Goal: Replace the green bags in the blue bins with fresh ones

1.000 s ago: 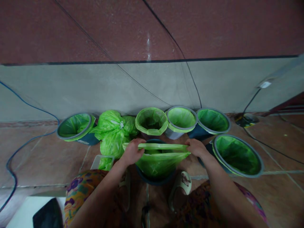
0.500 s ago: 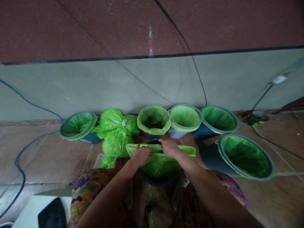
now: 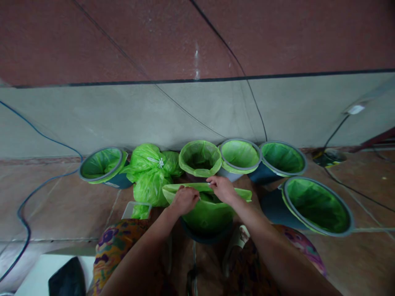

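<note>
Pinching the flattened mouth of the green bin liner (image 3: 210, 211) near its middle, the left hand (image 3: 185, 200) and right hand (image 3: 222, 189) sit close together, the mouth's long edge running left to right above the dark bin (image 3: 202, 237).

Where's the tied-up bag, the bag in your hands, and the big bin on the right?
tied-up bag (image 3: 143, 158), head view, bulging middle.
held bag (image 3: 206, 216), head view, front side.
big bin (image 3: 271, 205), head view, dark outer wall.
</note>
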{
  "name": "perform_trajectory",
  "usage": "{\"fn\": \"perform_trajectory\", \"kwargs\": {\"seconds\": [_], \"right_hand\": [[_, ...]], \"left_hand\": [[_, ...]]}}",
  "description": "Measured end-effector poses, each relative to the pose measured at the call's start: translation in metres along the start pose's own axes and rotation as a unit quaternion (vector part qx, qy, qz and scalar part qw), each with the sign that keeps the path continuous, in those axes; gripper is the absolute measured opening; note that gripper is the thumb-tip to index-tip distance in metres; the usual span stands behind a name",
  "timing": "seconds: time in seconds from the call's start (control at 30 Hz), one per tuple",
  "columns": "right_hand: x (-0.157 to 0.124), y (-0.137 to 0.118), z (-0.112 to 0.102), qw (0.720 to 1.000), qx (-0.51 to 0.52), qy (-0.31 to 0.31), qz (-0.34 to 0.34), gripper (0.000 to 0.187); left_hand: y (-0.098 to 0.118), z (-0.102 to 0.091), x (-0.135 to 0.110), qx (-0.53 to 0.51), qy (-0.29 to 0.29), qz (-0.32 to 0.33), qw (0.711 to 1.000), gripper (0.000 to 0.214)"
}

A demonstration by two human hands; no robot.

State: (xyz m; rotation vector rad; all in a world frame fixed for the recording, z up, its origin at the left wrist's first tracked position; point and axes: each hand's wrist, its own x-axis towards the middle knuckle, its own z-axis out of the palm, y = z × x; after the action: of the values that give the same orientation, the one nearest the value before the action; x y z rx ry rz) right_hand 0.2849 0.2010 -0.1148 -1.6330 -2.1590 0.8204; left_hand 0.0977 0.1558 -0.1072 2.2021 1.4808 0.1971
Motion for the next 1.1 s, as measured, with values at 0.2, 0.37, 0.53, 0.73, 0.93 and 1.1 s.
{"fn": "perform_trajectory", "kwargs": {"seconds": [0.2,0.37,0.53,0.73,0.93,1.1], "right_hand": [[-0.004,-0.019,-0.018,0.933,0.359,0.032,-0.002,0.021],[-0.010,-0.038,-0.036,0.812,0.583,0.025,-0.022,0.032],[-0.009,-0.046,-0.036,0.819,0.572,0.032,0.024,0.030],[-0.013,-0.049,-0.054,0.781,0.616,0.103,0.001,0.030],[-0.024,-0.055,-0.082,0.763,0.639,0.083,-0.060,0.023],[-0.027,-0.057,-0.088,0.759,0.645,0.049,-0.077,0.021]], "left_hand": [[0.018,-0.018,-0.001,-0.193,0.043,-0.008,0.980,0.020],[0.038,-0.044,0.001,-0.480,0.131,-0.031,0.867,0.020],[0.045,-0.047,0.011,-0.644,0.180,-0.114,0.735,0.014],[0.053,-0.038,0.001,-0.622,0.143,-0.150,0.755,0.013],[0.063,-0.061,-0.016,-0.667,0.127,-0.076,0.731,0.013],[0.066,-0.065,-0.007,-0.615,0.178,-0.095,0.762,0.017]]}}
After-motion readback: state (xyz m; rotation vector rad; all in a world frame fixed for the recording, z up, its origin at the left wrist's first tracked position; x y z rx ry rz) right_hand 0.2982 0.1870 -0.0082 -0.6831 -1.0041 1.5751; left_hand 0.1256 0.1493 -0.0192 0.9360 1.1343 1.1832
